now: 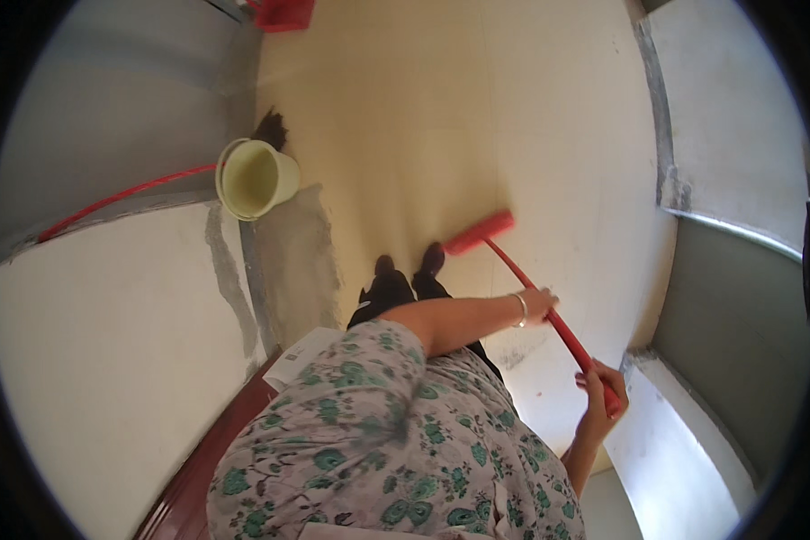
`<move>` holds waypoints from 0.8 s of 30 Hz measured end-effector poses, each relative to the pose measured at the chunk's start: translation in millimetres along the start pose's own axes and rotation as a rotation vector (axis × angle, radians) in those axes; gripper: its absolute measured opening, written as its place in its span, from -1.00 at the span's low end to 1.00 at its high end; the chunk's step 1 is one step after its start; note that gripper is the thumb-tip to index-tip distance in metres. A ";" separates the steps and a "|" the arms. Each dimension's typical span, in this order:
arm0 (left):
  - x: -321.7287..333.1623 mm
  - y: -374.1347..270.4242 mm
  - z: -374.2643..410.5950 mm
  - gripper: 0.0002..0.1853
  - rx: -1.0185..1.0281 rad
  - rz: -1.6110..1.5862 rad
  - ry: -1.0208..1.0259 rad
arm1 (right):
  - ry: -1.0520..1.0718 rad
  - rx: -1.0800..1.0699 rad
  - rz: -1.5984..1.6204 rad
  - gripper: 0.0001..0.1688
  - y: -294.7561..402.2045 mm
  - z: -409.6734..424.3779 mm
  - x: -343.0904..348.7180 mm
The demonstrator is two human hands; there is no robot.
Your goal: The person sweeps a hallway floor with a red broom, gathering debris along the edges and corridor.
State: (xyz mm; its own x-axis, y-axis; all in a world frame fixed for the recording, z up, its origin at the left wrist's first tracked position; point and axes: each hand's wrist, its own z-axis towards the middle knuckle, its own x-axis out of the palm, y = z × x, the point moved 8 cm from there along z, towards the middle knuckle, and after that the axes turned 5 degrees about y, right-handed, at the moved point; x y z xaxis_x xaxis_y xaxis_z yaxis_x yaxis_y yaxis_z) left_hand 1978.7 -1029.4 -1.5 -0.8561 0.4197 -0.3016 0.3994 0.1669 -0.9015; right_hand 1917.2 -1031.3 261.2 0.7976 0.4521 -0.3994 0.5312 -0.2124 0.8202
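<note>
A red broom (567, 334) with a wide head slants across the floor in front of me. My left hand (538, 306), a bangle at its wrist, reaches across my body and grips the middle of the handle. Around the handle's upper end, at the right, is my right hand (602, 395). The broom's head (479, 232) rests on or just above the pale floor (547, 135), close to the toe of one dark shoe (433, 258). Slight blur hides whether its bristles touch the floor.
A pale yellow-green bucket (285, 177) stands at the left wall. Behind it lean a red stick (135, 191) and dark bristles (271, 128). A red dustpan-like object (287, 13) lies at the far left. A grey patch (297, 256) marks the floor; walls (722, 101) bound the right.
</note>
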 end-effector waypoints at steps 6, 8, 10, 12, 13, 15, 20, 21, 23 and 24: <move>-93.6 -10.8 -17.8 -0.76 -0.057 0.119 -0.274 | 0.042 -0.230 -0.008 -0.86 52.5 20.1 14.2; -152.3 1.5 -38.0 -0.77 -0.099 0.235 -0.348 | 0.064 -0.196 0.083 -0.87 59.8 36.5 41.2; -210.4 33.6 -62.5 -0.77 -0.152 0.394 -0.407 | 0.145 -0.215 0.157 -0.85 64.5 64.0 82.7; -271.4 87.3 -91.9 -0.75 -0.359 0.470 -0.437 | 0.315 -0.255 0.244 -0.78 73.8 93.0 143.3; -304.7 108.7 -114.5 -0.75 -0.435 0.456 -0.463 | 0.398 -0.231 0.227 -0.73 81.6 106.1 178.2; -369.0 154.2 -162.7 -0.74 -0.557 0.476 -0.541 | 0.568 -0.190 0.396 -0.68 80.6 137.3 255.2; -497.7 255.0 -260.0 -0.76 -0.690 0.548 -0.748 | 0.650 -0.083 0.659 -0.74 121.5 198.4 458.4; -518.7 271.8 -280.1 -0.77 -0.695 0.540 -0.793 | 0.702 -0.112 0.688 -0.74 137.3 206.6 501.2; -562.0 294.5 -319.5 -0.79 -0.666 0.499 -0.928 | 0.736 -0.075 0.802 -0.75 157.4 223.1 579.1; -583.6 305.3 -337.9 -0.81 -0.643 0.461 -1.018 | 0.756 -0.085 0.732 -0.76 169.3 232.1 611.7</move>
State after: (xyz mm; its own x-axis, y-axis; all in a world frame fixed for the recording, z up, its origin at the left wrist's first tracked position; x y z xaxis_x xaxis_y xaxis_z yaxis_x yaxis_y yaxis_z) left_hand 2711.1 -921.9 4.3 -0.3474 -0.2647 -0.8996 0.5657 0.7059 -0.4262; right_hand 2561.3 -991.8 60.7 0.5139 0.6668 0.5396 -0.0521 -0.6037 0.7955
